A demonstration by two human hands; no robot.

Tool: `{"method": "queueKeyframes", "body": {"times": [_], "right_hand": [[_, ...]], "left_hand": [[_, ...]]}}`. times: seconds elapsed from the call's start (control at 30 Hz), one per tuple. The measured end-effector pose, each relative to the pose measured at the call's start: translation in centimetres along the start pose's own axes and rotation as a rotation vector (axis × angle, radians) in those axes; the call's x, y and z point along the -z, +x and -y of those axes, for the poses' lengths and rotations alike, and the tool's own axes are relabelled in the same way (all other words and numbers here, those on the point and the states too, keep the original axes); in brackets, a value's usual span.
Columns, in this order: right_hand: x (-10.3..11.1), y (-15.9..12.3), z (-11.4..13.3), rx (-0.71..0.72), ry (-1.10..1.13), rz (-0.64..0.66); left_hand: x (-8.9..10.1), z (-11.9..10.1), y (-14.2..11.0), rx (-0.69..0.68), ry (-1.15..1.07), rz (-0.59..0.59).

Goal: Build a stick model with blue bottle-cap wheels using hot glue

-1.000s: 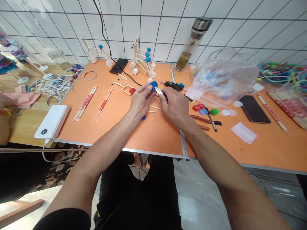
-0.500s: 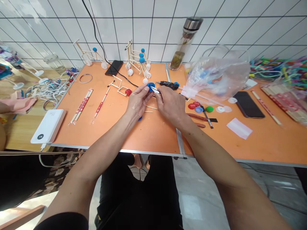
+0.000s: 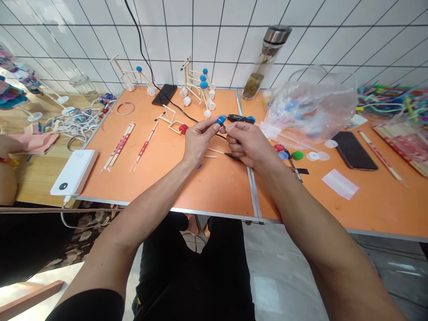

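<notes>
In the head view, my left hand (image 3: 199,140) pinched a small blue piece (image 3: 220,120) above the orange surface (image 3: 160,178). My right hand (image 3: 243,140) met it from the other side, its fingers curled; I could not tell exactly what they gripped. The black glue gun (image 3: 239,118) lay just behind my hands, and a red ball (image 3: 183,129) sat to the left of them.

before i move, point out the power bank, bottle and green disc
Power bank (image 3: 75,171): head view, middle of its white top
Bottle (image 3: 253,84): head view, lower part of its clear body
Green disc (image 3: 297,155): head view, middle of its upper face
</notes>
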State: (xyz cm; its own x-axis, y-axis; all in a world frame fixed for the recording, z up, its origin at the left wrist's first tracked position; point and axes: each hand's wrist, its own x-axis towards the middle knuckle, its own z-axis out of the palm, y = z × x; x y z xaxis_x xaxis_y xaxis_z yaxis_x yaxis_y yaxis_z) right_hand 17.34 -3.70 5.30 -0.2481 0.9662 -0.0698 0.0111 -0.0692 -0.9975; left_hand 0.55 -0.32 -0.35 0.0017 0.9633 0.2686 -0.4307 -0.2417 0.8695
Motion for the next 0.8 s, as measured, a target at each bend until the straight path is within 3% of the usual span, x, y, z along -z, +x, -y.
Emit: {"method": "queueKeyframes", "body": {"times": [0.07, 0.13, 0.27, 0.33, 0.43, 0.47, 0.53, 0.63, 0.7, 0.8], "right_hand": [[0.6, 0.1, 0.8, -0.14, 0.169, 0.157], [0.6, 0.2, 0.9, -0.142, 0.102, 0.156], [-0.8, -0.1, -0.7, 0.19, -0.414, -0.252], [-1.6, -0.5, -1.7, 0.319, -0.738, -0.371], [-2.1, -0.8, -2.4, 0.398, -1.139, -0.43], [-2.0, -0.7, -2.4, 0.408, -1.129, -0.437], [-1.4, -0.4, -2.0, 0.391, -0.869, -0.404], [-0.3, 0.2, -1.2, 0.135, -0.206, -0.133], [0.1, 0.5, -0.9, -0.04, 0.099, 0.028], [-0.2, 0.8, -1.2, -0.026, 0.204, -0.012]], "left_hand": [[0.0, -0.4, -0.1, -0.018, 0.014, 0.033], [0.0, -0.4, 0.0, -0.05, 0.027, 0.051], [0.4, 0.4, 0.1, -0.057, 0.046, 0.018], [0.6, 0.9, 0.2, -0.004, 0.059, -0.008], [0.7, 1.2, 0.2, 0.056, 0.066, -0.04], [0.7, 1.1, 0.1, 0.059, 0.062, -0.044], [0.5, 0.8, 0.1, 0.052, 0.054, -0.038], [0.4, 0.4, 0.0, 0.032, 0.042, 0.005], [0.4, 0.3, 0.1, 0.011, 0.036, 0.04], [0.5, 0.3, 0.3, -0.055, 0.06, 0.051]]}}
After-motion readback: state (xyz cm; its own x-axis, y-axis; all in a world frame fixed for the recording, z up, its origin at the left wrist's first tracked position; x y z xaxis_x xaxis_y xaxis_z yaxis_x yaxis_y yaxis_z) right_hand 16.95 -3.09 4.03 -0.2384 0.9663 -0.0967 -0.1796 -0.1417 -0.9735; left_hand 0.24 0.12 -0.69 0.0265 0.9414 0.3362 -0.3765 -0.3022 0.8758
